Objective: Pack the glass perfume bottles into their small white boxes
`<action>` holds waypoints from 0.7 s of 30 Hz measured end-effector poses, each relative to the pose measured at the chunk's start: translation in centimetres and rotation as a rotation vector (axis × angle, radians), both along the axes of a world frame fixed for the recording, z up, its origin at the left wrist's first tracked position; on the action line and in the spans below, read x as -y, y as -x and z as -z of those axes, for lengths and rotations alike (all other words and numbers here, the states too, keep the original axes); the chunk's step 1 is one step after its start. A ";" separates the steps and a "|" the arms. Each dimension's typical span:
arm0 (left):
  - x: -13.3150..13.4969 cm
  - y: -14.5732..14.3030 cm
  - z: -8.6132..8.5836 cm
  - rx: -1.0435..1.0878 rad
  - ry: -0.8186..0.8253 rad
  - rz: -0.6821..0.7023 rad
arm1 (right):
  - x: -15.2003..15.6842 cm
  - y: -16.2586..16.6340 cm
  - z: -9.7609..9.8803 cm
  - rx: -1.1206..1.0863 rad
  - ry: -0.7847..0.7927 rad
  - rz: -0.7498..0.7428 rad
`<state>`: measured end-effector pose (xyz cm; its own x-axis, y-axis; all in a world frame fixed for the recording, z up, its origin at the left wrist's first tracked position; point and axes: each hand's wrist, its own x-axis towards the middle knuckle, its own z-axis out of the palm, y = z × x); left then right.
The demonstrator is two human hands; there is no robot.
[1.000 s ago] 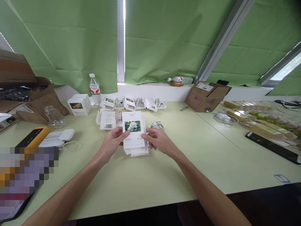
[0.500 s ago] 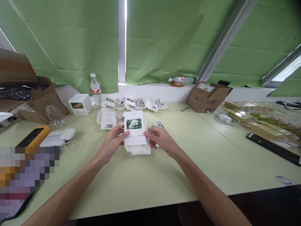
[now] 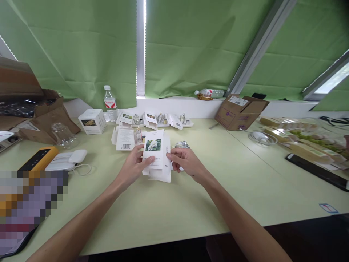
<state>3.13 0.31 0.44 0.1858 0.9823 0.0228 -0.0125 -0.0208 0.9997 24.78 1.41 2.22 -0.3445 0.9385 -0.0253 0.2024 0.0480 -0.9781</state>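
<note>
A white paper carton (image 3: 160, 152) with a white-flower picture is held above the table between my two hands, partly flattened, its lower flaps loose. My left hand (image 3: 134, 162) grips its left side, the thumb across the front. At its right edge, my right hand (image 3: 186, 161) pinches the card between thumb and fingers. Just behind my right hand lies a shiny silvery item (image 3: 182, 145), partly covered by the hand. An opened white carton with a barcode (image 3: 125, 138) and a small glass bottle (image 3: 139, 136) are beyond my left hand.
Several opened cartons and trays with small bottles (image 3: 160, 118) line the back. A closed white box (image 3: 92, 122) and water bottle (image 3: 110, 103) stand left of them. A brown cardboard box (image 3: 234, 115) is at back right; a black flat device (image 3: 316, 171) lies at far right.
The carton has turned and tilted to the left, so its right side panel now shows. My left thumb sits farther across its front. My right hand keeps its place at the edge.
</note>
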 end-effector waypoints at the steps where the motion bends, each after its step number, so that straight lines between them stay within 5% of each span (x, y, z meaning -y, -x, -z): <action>1: 0.1 -0.1 0.1 -0.011 -0.001 0.005 | 0.0 0.1 0.0 0.004 -0.015 -0.006; 10: 0.7 -0.6 0.1 -0.062 -0.040 0.027 | 0.6 0.5 -0.3 0.028 -0.105 -0.076; 21: 0.7 -0.3 -0.3 0.085 0.123 0.031 | 0.6 0.6 -0.3 0.051 -0.060 -0.087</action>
